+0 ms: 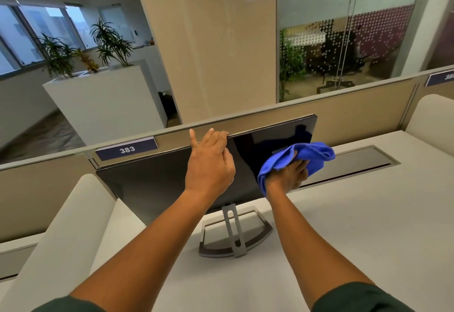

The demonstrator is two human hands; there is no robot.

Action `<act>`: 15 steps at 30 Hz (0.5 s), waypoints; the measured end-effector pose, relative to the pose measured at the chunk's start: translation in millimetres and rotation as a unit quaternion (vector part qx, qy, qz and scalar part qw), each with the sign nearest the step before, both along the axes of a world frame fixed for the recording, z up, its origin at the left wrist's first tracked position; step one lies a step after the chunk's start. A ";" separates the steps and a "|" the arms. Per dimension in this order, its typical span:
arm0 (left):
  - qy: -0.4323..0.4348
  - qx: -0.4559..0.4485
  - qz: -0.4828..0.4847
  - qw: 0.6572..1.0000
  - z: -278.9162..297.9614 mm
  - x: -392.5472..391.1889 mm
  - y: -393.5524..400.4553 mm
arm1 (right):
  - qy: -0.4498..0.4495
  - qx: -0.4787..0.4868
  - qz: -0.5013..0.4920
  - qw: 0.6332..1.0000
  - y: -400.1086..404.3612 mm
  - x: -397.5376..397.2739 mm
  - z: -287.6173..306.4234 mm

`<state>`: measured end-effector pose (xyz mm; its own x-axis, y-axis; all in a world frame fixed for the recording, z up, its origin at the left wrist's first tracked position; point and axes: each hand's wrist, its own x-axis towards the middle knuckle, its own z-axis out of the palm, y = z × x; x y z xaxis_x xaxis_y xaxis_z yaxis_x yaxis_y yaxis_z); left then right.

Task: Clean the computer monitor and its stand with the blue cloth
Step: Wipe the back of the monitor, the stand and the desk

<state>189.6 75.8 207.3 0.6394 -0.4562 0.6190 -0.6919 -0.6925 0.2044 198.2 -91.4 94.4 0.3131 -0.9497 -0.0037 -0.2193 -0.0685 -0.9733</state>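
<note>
- Desk: a pale surface carrying the monitor, backed by a beige partition; a dark cable tray is set into the desk to the right of the screen.
- Monitor: a dark, switched-off screen standing near the partition and tilted in this view. The task appears to be in its screen-wiping step; how much of the glass is already clean cannot be told, as no dust or streaks show either way.
- Stand: a grey upright on an open, frame-shaped foot, directly below the screen. Nothing touches it, so it is judged to be still left to do.
- Left hand: it steadies the monitor, with the fingers curled over the top edge and the thumb raised.
- Right hand: closed around the cloth and set against the right part of the screen.
- Blue cloth: bunched in the right hand's fingers, spilling above and below them, lying on the screen's right side.
- Writing: a dark blue label on the partition reads "383"; a second label at far right is cut off and blurred. No brand name is legible on the monitor.
</note>
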 end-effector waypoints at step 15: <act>0.012 0.023 0.009 1.000 1.3 1.5 -0.2 | -0.191 0.049 -0.051 0.979 -13.5 20.6 40.7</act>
